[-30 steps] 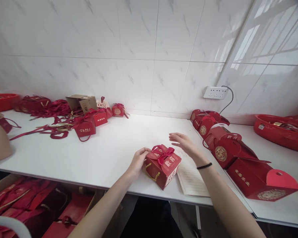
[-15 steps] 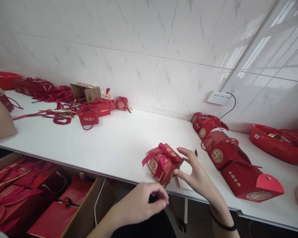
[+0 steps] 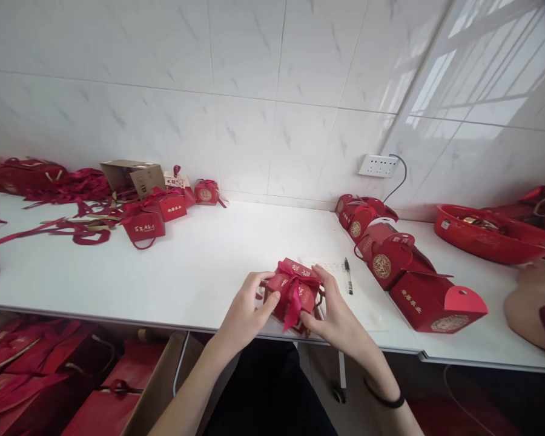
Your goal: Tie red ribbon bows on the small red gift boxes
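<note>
A small red gift box [image 3: 302, 293] with gold print and a dark pink ribbon bow on top stands near the front edge of the white table. My left hand [image 3: 249, 307] grips its left side, thumb near the front corner. On the opposite side, my right hand [image 3: 338, 315] holds the box between thumb and fingers. Gold-toned cord handles show by both sides, partly hidden by my fingers. Just right of the box, a black pen [image 3: 347, 276] lies on a written sheet of paper [image 3: 367, 309].
Several folded red boxes [image 3: 429, 303] form a row at the right, beside a red basin [image 3: 481, 239]. Ribbons [image 3: 86, 233], small boxes [image 3: 146, 225] and a cardboard carton [image 3: 134, 175] sit at the left. Below is a carton of red bags [image 3: 113, 412]. Another person's arm [image 3: 527, 303] rests at right.
My left hand has risen from below the table edge onto the box's left side. My right hand has closed on its right side. The box has turned and the view has shifted right.
</note>
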`<act>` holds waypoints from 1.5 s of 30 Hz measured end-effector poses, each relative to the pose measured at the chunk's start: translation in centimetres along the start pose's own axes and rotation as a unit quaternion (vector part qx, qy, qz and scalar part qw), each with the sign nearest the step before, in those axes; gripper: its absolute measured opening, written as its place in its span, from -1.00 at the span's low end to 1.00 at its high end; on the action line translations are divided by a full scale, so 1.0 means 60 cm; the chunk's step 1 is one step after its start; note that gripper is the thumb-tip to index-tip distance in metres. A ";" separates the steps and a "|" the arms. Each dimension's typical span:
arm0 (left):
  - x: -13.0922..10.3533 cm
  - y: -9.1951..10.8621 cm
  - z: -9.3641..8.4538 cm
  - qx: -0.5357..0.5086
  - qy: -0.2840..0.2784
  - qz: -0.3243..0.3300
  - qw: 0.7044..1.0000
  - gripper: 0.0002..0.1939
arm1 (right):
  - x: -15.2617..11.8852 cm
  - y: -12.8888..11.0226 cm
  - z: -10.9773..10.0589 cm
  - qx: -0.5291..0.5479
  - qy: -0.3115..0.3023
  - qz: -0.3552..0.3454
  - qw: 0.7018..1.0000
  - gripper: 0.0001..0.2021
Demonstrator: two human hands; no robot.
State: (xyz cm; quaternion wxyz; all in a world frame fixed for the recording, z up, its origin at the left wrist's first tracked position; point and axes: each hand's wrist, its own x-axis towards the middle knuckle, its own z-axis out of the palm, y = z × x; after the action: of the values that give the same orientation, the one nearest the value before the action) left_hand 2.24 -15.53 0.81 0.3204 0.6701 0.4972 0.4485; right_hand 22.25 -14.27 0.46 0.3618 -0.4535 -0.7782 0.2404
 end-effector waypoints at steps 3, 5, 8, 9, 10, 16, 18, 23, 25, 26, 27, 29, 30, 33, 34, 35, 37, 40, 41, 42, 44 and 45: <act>-0.017 0.010 -0.002 -0.010 0.012 -0.014 1.000 -0.73 | -0.002 0.017 -0.017 0.087 -0.037 0.005 0.995 -0.28; -0.010 0.012 -0.004 -0.008 0.035 -0.007 0.999 -0.69 | -0.002 0.023 -0.024 0.122 -0.044 0.006 0.992 -0.29; 0.009 0.011 -0.001 0.009 0.057 0.005 0.998 -0.52 | 0.001 0.024 -0.028 0.168 -0.040 0.002 0.985 -0.30; 0.014 0.011 0.001 0.013 0.053 0.003 0.999 -0.48 | 0.002 0.023 -0.029 0.189 -0.037 -0.002 0.981 -0.34; 0.018 0.011 0.004 0.014 0.046 -0.002 0.999 -0.46 | 0.004 0.023 -0.030 0.210 -0.032 -0.007 0.977 -0.38; 0.031 0.013 0.019 -0.024 0.028 -0.044 0.998 -0.56 | 0.025 0.015 -0.017 0.220 0.007 0.013 0.975 -0.47; 0.039 0.016 0.021 -0.032 0.039 -0.061 0.997 -0.60 | 0.030 0.009 -0.009 0.192 -0.001 0.025 0.981 -0.43; 0.062 0.033 0.023 -0.003 0.016 -0.020 1.000 -0.80 | 0.025 0.003 -0.004 0.163 -0.008 0.015 0.986 -0.43; 0.066 0.038 0.022 0.007 -0.014 -0.007 1.000 -0.85 | 0.020 0.006 -0.007 0.167 -0.011 0.010 0.986 -0.43; 0.067 0.040 0.022 0.003 -0.028 -0.006 1.000 -0.86 | 0.018 0.009 -0.008 0.167 -0.012 0.009 0.986 -0.44; 0.068 0.040 0.022 -0.004 -0.040 -0.007 0.999 -0.87 | 0.016 0.012 -0.008 0.167 -0.012 0.007 0.986 -0.44; 0.068 0.039 0.021 -0.022 -0.055 -0.006 0.998 -0.87 | 0.012 0.018 -0.007 0.170 -0.012 0.006 0.985 -0.44; 0.067 0.038 0.022 -0.031 -0.059 -0.003 0.998 -0.88 | 0.010 0.021 -0.006 0.173 -0.011 0.007 0.985 -0.44; 0.066 0.033 0.024 -0.046 -0.065 0.001 0.997 -0.87 | 0.004 0.025 0.000 0.193 -0.009 0.016 0.981 -0.42; 0.066 0.032 0.025 -0.049 -0.065 0.001 0.997 -0.87 | 0.002 0.026 0.002 0.199 -0.009 0.021 0.980 -0.40; 0.066 0.030 0.026 -0.051 -0.064 0.001 0.997 -0.87 | 0.000 0.026 0.004 0.204 -0.008 0.026 0.979 -0.39; 0.066 0.029 0.028 -0.053 -0.066 0.000 0.996 -0.89 | -0.002 0.026 0.007 0.210 -0.009 0.037 0.977 -0.36; 0.069 0.028 0.029 -0.054 -0.072 -0.001 0.996 -0.92 | -0.007 0.026 0.009 0.204 -0.011 0.045 0.978 -0.34; 0.070 0.027 0.029 -0.054 -0.074 0.001 0.996 -0.93 | -0.009 0.027 0.008 0.201 -0.013 0.042 0.978 -0.34; 0.072 0.027 0.028 -0.052 -0.076 0.004 0.996 -0.94 | -0.012 0.027 0.007 0.201 -0.013 0.036 0.979 -0.34; 0.075 0.025 0.027 -0.047 -0.082 0.010 0.995 -0.95 | -0.018 0.028 0.003 0.204 0.001 0.014 0.979 -0.35; 0.077 0.024 0.026 -0.045 -0.087 0.012 0.995 -0.96 | -0.022 0.028 0.001 0.199 0.024 0.002 0.980 -0.38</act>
State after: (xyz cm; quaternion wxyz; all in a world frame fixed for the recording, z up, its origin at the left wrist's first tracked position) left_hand 4.72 -11.55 2.76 0.3869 0.6973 0.4383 0.4146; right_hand 23.53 -14.65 -1.18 0.4627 -0.3797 -0.7048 0.3808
